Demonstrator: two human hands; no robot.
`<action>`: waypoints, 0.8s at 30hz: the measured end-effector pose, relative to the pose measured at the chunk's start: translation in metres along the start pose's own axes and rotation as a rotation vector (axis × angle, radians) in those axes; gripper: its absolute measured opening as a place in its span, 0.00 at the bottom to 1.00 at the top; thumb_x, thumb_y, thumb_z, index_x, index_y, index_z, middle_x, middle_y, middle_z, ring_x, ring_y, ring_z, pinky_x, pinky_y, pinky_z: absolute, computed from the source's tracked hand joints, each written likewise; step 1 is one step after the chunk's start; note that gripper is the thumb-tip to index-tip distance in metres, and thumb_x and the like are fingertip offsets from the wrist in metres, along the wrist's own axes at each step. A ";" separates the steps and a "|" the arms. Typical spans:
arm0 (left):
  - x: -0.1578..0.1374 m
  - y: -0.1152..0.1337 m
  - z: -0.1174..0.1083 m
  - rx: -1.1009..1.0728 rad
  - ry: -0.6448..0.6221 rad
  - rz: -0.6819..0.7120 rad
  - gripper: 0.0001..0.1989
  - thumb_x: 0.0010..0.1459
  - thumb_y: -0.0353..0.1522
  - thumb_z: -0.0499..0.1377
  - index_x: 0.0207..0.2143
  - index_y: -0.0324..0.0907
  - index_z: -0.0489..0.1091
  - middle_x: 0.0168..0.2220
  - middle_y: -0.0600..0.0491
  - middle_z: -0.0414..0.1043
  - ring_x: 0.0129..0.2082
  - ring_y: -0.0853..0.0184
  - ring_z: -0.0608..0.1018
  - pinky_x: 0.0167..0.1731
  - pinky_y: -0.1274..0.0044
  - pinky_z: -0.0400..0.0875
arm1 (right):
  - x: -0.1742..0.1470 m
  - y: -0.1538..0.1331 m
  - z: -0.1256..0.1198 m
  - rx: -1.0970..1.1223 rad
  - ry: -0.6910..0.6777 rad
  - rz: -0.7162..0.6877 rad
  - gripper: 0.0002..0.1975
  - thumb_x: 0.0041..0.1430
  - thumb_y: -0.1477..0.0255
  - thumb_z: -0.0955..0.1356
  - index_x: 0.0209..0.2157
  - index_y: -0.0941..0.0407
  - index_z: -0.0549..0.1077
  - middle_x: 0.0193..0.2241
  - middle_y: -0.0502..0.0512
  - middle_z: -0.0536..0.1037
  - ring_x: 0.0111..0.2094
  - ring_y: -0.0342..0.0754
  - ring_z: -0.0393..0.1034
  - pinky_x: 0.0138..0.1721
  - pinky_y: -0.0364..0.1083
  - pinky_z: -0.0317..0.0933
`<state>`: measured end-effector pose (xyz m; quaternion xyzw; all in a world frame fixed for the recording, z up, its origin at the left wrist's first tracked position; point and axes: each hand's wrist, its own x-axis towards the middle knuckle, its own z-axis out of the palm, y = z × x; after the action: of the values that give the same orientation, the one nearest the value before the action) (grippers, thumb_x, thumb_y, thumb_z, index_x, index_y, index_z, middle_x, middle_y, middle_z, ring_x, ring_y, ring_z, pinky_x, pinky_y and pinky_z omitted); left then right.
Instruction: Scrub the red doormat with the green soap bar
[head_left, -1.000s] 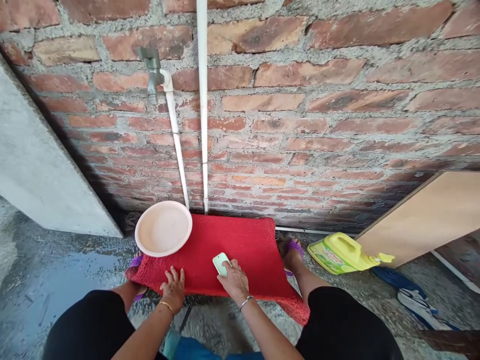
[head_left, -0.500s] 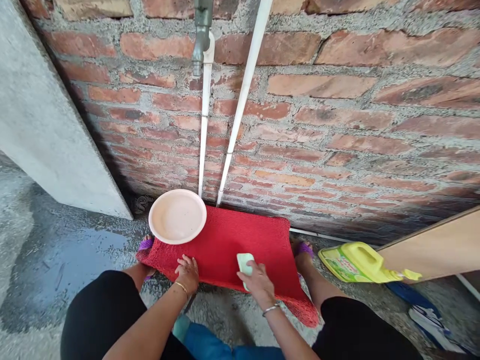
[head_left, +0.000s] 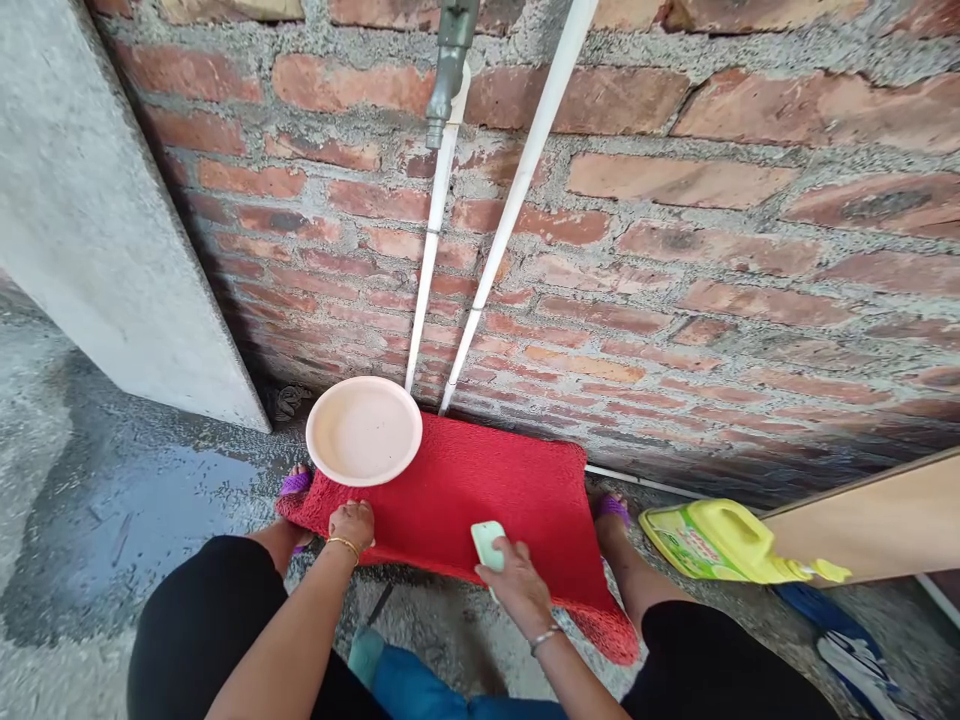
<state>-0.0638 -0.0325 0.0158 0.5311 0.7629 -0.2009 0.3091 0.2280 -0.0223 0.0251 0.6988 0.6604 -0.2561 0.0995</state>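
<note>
Pinched in right grip at lower centre: smooth, round-cornered, pale-green tool — over nubby red mat. With left grip curled at mat's edge — cannot tell if pinching.

Soft, fairly even light fills your view; dark shadow edges the grey slab at left, pale glare marks the wet floor lower left, your right hand looks slightly blurred, and bricks stretch toward the right edge
</note>
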 end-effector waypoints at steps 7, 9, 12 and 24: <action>0.008 0.007 -0.005 -0.038 -0.028 -0.042 0.30 0.41 0.29 0.68 0.50 0.39 0.71 0.52 0.37 0.74 0.51 0.49 0.77 0.36 0.63 0.78 | 0.010 -0.015 -0.012 0.045 0.050 0.079 0.15 0.57 0.59 0.66 0.46 0.48 0.70 0.45 0.53 0.71 0.40 0.49 0.73 0.36 0.45 0.61; 0.008 0.007 -0.006 -0.037 -0.018 -0.042 0.29 0.41 0.29 0.68 0.49 0.38 0.72 0.51 0.37 0.75 0.50 0.49 0.77 0.35 0.62 0.78 | 0.014 -0.056 -0.009 0.052 0.052 -0.016 0.16 0.55 0.59 0.68 0.45 0.48 0.71 0.46 0.53 0.71 0.40 0.48 0.73 0.37 0.45 0.61; 0.005 0.006 -0.005 -0.038 0.007 -0.010 0.27 0.43 0.28 0.68 0.49 0.38 0.72 0.51 0.36 0.75 0.49 0.50 0.78 0.36 0.62 0.78 | 0.022 -0.113 -0.004 0.052 0.041 -0.148 0.18 0.53 0.60 0.70 0.46 0.49 0.71 0.46 0.53 0.71 0.40 0.48 0.72 0.38 0.44 0.61; 0.020 0.013 -0.006 -0.005 -0.051 -0.062 0.26 0.37 0.24 0.68 0.43 0.40 0.77 0.47 0.37 0.78 0.45 0.46 0.80 0.35 0.57 0.78 | 0.031 -0.025 -0.021 0.042 0.038 0.044 0.19 0.54 0.62 0.69 0.48 0.50 0.70 0.48 0.54 0.69 0.44 0.49 0.71 0.42 0.46 0.63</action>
<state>-0.0579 -0.0101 0.0063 0.5011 0.7714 -0.2218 0.3235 0.2081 0.0172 0.0323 0.7198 0.6412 -0.2542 0.0778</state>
